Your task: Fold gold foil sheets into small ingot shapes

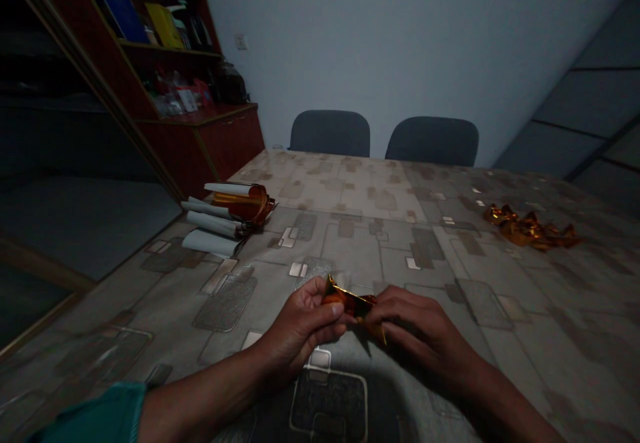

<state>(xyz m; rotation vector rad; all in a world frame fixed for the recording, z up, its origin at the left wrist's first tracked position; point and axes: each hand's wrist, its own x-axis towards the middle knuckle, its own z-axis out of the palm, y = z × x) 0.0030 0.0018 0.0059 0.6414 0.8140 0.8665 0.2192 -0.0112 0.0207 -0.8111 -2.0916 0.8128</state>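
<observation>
"Where's the gold foil piece [356, 300]?"
"Lower centre of my frame, between the left hand [303, 320] and the right hand [423, 323]."
"And the fingers [327, 312]?"
"I see those of both hands grasping it, one at each side."
"Around it?"
"On the patterned counter [360, 243] I've got curled sheets [213, 223] at left, folded gold foil shapes [523, 232] at right, and two grey chairs [330, 133] beyond, above centre."
</observation>
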